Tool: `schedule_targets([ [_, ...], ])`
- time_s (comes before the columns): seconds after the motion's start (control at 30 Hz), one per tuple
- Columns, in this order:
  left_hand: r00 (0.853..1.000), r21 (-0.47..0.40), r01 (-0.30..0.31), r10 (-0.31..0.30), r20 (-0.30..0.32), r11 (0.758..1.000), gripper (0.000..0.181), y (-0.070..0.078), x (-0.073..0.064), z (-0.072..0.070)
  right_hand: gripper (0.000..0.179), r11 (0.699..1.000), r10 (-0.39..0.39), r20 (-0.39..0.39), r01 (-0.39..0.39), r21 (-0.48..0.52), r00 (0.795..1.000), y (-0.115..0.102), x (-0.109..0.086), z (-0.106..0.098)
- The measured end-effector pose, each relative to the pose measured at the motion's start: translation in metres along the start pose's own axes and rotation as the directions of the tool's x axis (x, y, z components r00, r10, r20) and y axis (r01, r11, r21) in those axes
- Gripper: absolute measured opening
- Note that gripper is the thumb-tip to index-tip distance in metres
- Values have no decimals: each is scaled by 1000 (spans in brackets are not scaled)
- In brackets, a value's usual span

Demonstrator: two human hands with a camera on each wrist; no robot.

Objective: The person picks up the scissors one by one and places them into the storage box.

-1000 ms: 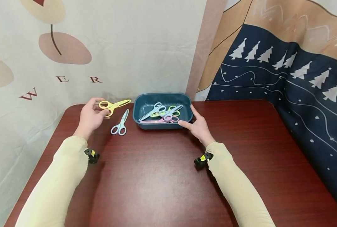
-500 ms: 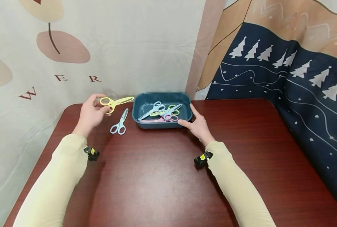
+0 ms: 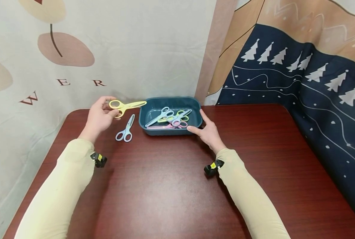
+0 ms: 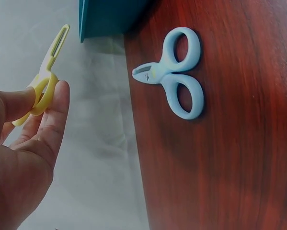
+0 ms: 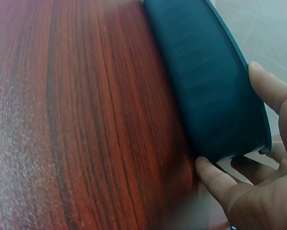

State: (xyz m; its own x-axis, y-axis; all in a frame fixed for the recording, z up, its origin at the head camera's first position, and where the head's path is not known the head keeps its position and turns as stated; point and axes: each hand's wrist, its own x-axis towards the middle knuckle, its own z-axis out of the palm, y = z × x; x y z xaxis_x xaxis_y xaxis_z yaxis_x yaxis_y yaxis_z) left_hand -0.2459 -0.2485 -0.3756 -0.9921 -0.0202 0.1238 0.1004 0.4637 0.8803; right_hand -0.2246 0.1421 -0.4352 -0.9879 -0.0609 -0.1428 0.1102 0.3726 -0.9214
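Observation:
My left hand [image 3: 98,118] pinches yellow scissors [image 3: 131,105] by their finger loops, raised above the table's back left. Their tip points right and reaches the left rim of a dark teal bin [image 3: 170,132]. In the left wrist view the thumb lies on one side of the yellow scissors [image 4: 50,62], fingers on the other. Light blue scissors [image 3: 126,130] lie on the table below this hand. Inside the bin are several scissors: blue, green and pink [image 3: 165,126]. My right hand [image 3: 208,134] holds the bin's right end, thumb near the rim; some fingers are hidden in the head view.
The dark red-brown table [image 3: 165,186] stretches in front of the bin and to its right. Behind it hangs a pale printed cloth [image 3: 153,49]. A navy cloth with white trees [image 3: 270,79] hangs at the right.
My left hand has moved slightly right and up with the yellow scissors, bringing their tip to the bin's left rim. My right hand and the bin stay put.

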Motion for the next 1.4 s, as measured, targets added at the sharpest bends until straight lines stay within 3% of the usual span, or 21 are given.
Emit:
schedule_targets([
  [0.77, 994, -24, -28, 30, 104, 999, 50, 25, 6, 16, 100, 1000, -6, -2, 6, 15, 1000, 0, -1, 1],
  [1.17, 991, 56, -7, 0, 135, 998, 45, 35, 7, 27, 100, 1000, -9, -4, 9, 3, 1000, 0, -1, 0],
  [1.4, 986, 35, 3, -9, 167, 999, 45, 41, 8, 35, 100, 1000, -8, -6, 8, -2, 1000, 0, 0, 0],
])
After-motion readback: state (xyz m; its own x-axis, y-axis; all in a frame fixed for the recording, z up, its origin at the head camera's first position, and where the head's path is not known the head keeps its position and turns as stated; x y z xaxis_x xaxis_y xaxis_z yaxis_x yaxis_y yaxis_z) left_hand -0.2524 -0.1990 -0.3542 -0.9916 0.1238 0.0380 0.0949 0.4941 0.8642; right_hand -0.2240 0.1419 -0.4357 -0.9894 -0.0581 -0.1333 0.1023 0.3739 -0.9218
